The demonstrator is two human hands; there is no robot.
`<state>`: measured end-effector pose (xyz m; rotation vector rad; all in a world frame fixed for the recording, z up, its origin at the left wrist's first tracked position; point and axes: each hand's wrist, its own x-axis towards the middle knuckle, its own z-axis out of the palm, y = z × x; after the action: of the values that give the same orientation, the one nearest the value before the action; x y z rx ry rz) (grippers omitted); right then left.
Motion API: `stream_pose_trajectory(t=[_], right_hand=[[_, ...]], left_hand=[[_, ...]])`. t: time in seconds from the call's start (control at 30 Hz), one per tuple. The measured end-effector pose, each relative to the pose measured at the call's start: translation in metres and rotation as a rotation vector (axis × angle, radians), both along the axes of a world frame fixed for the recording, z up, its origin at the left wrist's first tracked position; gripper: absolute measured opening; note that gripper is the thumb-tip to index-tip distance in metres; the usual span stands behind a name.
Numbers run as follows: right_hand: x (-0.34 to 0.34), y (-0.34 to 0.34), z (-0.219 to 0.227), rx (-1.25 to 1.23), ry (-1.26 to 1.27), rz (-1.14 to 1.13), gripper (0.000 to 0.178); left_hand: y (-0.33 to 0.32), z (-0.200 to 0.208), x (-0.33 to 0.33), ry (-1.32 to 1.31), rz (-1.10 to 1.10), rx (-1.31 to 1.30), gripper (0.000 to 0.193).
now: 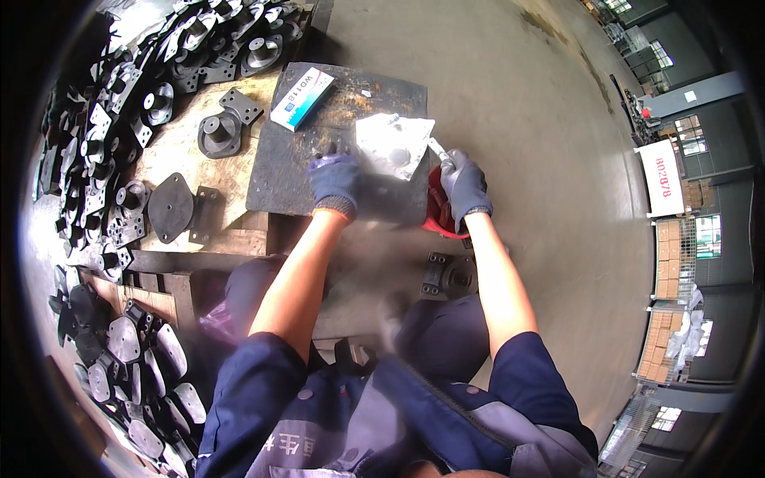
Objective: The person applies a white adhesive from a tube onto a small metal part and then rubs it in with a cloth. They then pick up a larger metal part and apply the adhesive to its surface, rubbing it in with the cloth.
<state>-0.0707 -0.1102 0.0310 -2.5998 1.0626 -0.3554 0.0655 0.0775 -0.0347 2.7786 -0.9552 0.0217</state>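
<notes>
Head view, from the left: a crowded pile of dark metal parts (119,119), many with round posts, fills the upper corner, and a heap of flat plates (127,341), several of them oval, lies below it. Next comes a wooden counter (171,165), where a dark oval plate (170,208) lies just beside a bracket with holes (205,215). Farther back on it, a flanged mount (217,135) stands with its post up. A dark mat (382,90) follows, carrying a white and blue box (302,98) set at a slant near its far left corner.

Over the middle of the mat is the gloved left hand (334,182), its fingers curled by something purple; I cannot tell whether they grip anything. To its right, well apart from the box, a glaring white piece (390,147) with a round spot lies at the mat's right edge. The gloved right hand (465,185) has its fingers clamped on a slim white tube (438,150), whose far end is right by that piece. Beneath this hand sits a red container (435,203); lower, near the knee, is a dark metal block (446,275). Far right, past the floor, stand a white sign (658,191) and stacked brown boxes (666,259).
</notes>
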Motion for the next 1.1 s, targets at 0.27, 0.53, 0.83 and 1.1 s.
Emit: stream_pose_trajectory(t=[0.27,0.53,0.83,1.1], right_hand=[[0.009,-0.059,-0.048,-0.051,0.013,-0.026,0.022],[0.018,-0.064,-0.061,-0.055,0.028,0.003,0.019],[0.016,-0.063,-0.072,-0.037,-0.003,0.041,0.018],[0.012,-0.036,-0.043,0.180,0.013,0.230,0.018]], left_hand=[[-0.003,-0.012,-0.004,-0.086,-0.031,0.009,0.017],[-0.013,-0.017,-0.008,0.045,0.007,-0.054,0.039],[-0.019,-0.050,0.000,0.126,0.059,-0.003,0.042],[-0.020,-0.053,0.002,0.002,0.101,-0.097,0.034]])
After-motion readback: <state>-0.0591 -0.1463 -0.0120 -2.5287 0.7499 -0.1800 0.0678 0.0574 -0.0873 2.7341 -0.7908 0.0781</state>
